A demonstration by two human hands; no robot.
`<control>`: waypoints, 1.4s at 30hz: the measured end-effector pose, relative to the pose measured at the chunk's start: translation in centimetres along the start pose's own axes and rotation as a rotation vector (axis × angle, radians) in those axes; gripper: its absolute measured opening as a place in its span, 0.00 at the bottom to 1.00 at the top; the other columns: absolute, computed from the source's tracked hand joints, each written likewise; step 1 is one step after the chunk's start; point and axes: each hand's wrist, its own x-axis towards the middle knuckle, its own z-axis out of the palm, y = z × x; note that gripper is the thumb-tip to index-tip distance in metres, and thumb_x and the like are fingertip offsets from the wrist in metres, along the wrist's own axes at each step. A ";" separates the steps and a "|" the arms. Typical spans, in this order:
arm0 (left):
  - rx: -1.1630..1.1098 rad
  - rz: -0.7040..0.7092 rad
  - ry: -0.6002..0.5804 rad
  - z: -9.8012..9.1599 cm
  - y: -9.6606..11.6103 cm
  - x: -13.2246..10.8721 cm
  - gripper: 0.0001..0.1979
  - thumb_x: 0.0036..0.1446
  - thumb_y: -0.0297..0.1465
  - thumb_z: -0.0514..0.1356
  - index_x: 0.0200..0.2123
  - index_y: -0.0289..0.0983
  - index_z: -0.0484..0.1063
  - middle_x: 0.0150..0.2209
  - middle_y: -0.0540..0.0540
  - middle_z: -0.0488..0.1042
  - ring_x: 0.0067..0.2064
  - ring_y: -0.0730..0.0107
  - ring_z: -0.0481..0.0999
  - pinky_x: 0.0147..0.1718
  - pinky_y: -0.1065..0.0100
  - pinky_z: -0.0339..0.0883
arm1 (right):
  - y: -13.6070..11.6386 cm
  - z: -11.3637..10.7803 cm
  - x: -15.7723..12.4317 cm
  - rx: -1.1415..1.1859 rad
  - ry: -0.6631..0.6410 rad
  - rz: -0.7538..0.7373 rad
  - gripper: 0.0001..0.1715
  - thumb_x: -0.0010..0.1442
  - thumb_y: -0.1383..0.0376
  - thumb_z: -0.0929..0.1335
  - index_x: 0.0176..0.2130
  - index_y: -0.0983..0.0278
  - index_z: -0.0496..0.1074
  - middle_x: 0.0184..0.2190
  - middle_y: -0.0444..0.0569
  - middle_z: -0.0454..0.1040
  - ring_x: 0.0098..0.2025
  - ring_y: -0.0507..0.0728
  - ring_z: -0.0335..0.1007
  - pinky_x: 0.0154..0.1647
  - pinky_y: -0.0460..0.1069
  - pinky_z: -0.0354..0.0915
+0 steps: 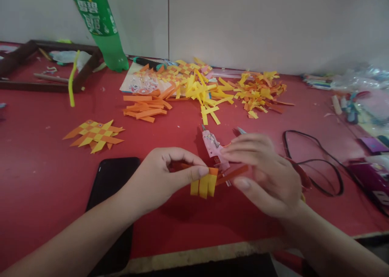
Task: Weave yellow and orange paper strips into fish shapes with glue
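Observation:
My left hand (170,173) pinches a small piece of paper strips (204,184), several yellow ones hanging down from an orange one, above the red table. My right hand (264,171) is just to the right of it, thumb and fingers apart, with nothing visible between them. Beyond the strips lies a pink glue gun (211,144), its nozzle pointing away; part of it is behind my right fingers, and I cannot tell whether they touch. A metal tip (241,130) pokes out past those fingers. To the left rests a finished-looking woven paper fish (96,135) in orange and yellow.
A black phone (114,180) lies by my left forearm. Orange strips (147,107), yellow strips (200,88) and paper scraps (258,92) are piled at the back. A green bottle (103,30) stands near a brown frame (39,85). A black cord (322,137) loops at right.

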 end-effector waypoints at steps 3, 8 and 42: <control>0.107 0.030 0.071 0.0 0.4 -0.3 0.09 0.56 0.39 0.68 0.32 0.39 0.81 0.31 0.51 0.82 0.34 0.70 0.80 0.35 0.73 0.72 | 0.0 0.6 0.2 0.065 -0.070 0.092 0.08 0.61 0.62 0.70 0.42 0.59 0.75 0.37 0.46 0.80 0.44 0.59 0.74 0.50 0.59 0.67; 0.160 0.027 0.064 0.0 0.7 -0.5 0.08 0.55 0.38 0.68 0.31 0.39 0.81 0.31 0.50 0.82 0.33 0.69 0.80 0.34 0.72 0.72 | 0.0 1.1 0.2 0.090 -0.110 0.091 0.02 0.60 0.63 0.71 0.34 0.59 0.75 0.35 0.46 0.78 0.42 0.57 0.73 0.48 0.58 0.67; 0.102 -0.086 -0.051 0.3 0.0 0.0 0.07 0.45 0.32 0.72 0.28 0.38 0.80 0.25 0.53 0.74 0.27 0.77 0.64 0.25 0.75 0.57 | -0.4 1.6 0.3 0.448 -0.176 0.221 0.07 0.60 0.68 0.71 0.29 0.62 0.73 0.30 0.43 0.73 0.35 0.52 0.70 0.48 0.57 0.69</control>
